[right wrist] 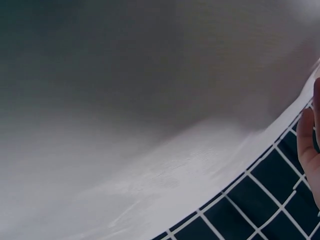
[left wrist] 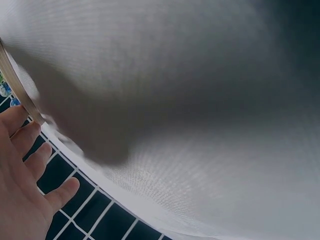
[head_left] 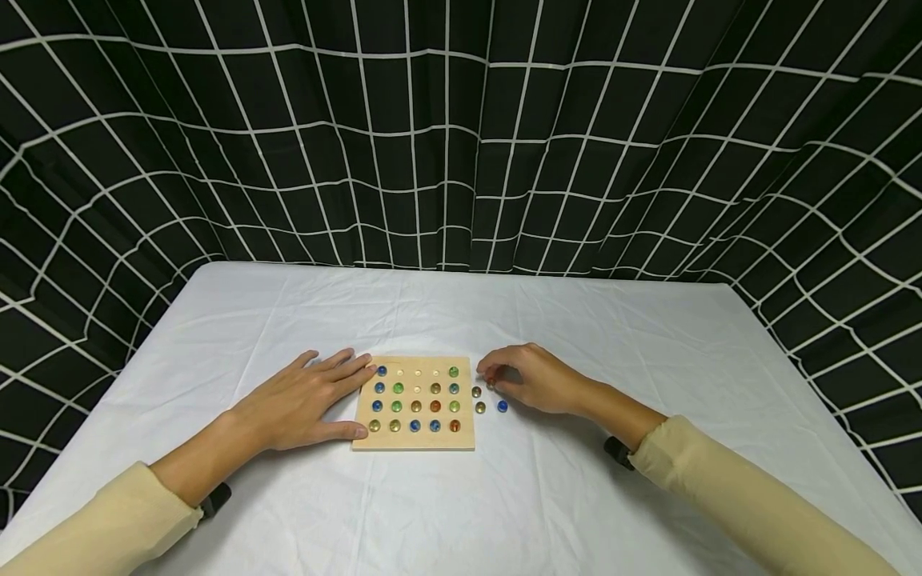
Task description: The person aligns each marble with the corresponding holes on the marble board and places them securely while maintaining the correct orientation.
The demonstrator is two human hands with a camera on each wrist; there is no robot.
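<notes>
A square wooden board (head_left: 425, 438) with rows of small holes lies on the white cloth, and coloured marbles (head_left: 415, 406) fill most of the holes. Several holes in the top rows are bare. My left hand (head_left: 351, 400) lies flat beside the board, straight fingers and thumb touching its left edge. In the left wrist view the left hand (left wrist: 25, 175) shows below the board's edge (left wrist: 20, 97). My right hand (head_left: 490, 378) is curled just right of the board, fingertips pinching a brownish marble (head_left: 491, 386) on the cloth. Only a sliver of the right hand (right wrist: 307, 145) appears in the right wrist view.
Three loose marbles lie on the cloth right of the board: brown (head_left: 476, 391), olive (head_left: 480, 407) and blue (head_left: 502, 406). The white-covered table (head_left: 461, 320) is ringed by a black curtain with a white grid (head_left: 461, 160).
</notes>
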